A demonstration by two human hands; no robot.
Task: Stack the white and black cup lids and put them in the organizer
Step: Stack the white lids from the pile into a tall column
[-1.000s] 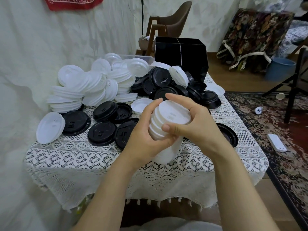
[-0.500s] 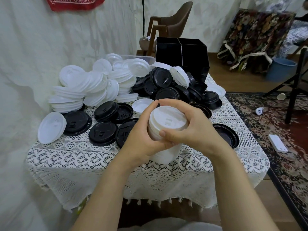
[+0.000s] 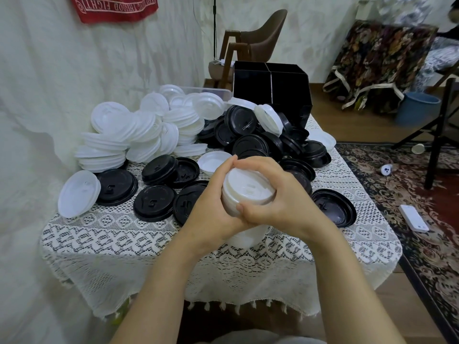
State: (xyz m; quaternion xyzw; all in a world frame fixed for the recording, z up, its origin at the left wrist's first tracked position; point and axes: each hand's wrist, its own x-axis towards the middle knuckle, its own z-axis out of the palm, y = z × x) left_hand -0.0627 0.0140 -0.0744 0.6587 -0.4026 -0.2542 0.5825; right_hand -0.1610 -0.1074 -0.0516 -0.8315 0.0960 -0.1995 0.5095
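white and black round plastic cup lids [image 3: 116,120] lie heaped on a small table draped in a white lace cloth [image 3: 124,234]. a black divided box organizer [image 3: 270,88] stands behind the heap. over the table's near side, left hand [image 3: 211,202] and right hand [image 3: 285,197] clasp a stack of white lids [image 3: 246,192], fingers curled round it.

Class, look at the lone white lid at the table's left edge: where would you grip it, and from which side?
The white lid is a thin, tilted disc whose right edge overlaps a black lid, while its left rim lies free. Probably best to pinch that left rim between thumb and fingers, coming in from the left.
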